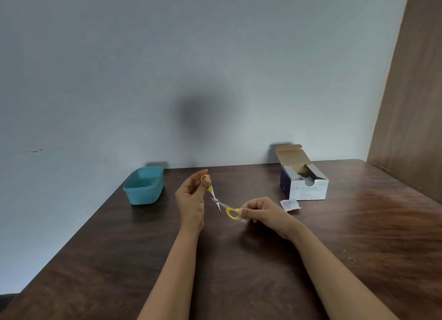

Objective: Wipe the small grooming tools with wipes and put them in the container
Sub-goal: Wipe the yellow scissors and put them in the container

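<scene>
Teal container sits at the left of the table, near the wall, open top. Nothing visible in it from this angle.

Left hand: held upright above the table, thumb and fingers pinching the upper yellow finger loop of the small scissors.

The scissors are in the air between the two hands, well right of the container, with the blades spread open in an X around the pivot screw.

Right hand: fingers curled, pinching the lower yellow loop. A pale scrap shows just under the fingertips. It could be the wipe, but it's too small to tell.

A torn swab sachet lies flat on the table just right of that hand. Behind it is the alcohol swab box, flap up.

Handling, as a judgement:
- Light and rigid, with thin steel blades and plastic loops.
- The pivot probably swings freely, so the blades can snap shut if one loop is let go.
- The tips are sharp and the steel will be slick once wet with alcohol.
- Best held by the loops, as it is now.
- Wipe from the pivot toward the tip along the flat of the blade, never across the edge.
- Close the blades before dropping it into the container.
</scene>
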`<state>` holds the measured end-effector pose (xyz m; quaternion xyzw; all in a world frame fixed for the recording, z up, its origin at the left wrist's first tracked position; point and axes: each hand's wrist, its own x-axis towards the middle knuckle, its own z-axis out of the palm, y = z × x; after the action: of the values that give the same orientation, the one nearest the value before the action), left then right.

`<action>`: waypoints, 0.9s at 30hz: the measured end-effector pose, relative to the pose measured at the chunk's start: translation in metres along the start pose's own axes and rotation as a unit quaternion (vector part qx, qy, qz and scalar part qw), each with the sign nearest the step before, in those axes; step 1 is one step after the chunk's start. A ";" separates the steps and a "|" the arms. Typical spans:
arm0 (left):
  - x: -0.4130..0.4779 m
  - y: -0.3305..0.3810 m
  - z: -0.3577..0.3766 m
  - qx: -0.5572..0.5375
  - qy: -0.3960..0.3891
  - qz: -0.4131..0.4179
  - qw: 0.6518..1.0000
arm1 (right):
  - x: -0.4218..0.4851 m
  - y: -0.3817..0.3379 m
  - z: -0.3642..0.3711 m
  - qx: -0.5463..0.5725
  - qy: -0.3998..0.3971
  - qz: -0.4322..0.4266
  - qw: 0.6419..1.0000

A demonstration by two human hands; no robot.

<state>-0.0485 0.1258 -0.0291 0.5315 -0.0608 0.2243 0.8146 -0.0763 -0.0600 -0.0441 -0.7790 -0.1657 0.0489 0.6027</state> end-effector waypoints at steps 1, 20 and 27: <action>0.000 0.002 0.001 0.006 -0.014 0.005 1.000 | 0.001 0.001 0.001 -0.011 -0.012 0.002 1.000; -0.029 -0.031 0.021 0.294 -0.191 0.008 0.936 | 0.008 0.005 0.003 0.271 0.182 -0.001 0.945; -0.029 -0.034 0.022 0.304 -0.249 0.007 0.920 | 0.009 0.011 0.004 0.166 0.122 -0.016 0.978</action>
<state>-0.0568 0.0855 -0.0581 0.7914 -0.1943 0.0985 0.5712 -0.0673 -0.0556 -0.0544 -0.6655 -0.0930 -0.0296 0.7400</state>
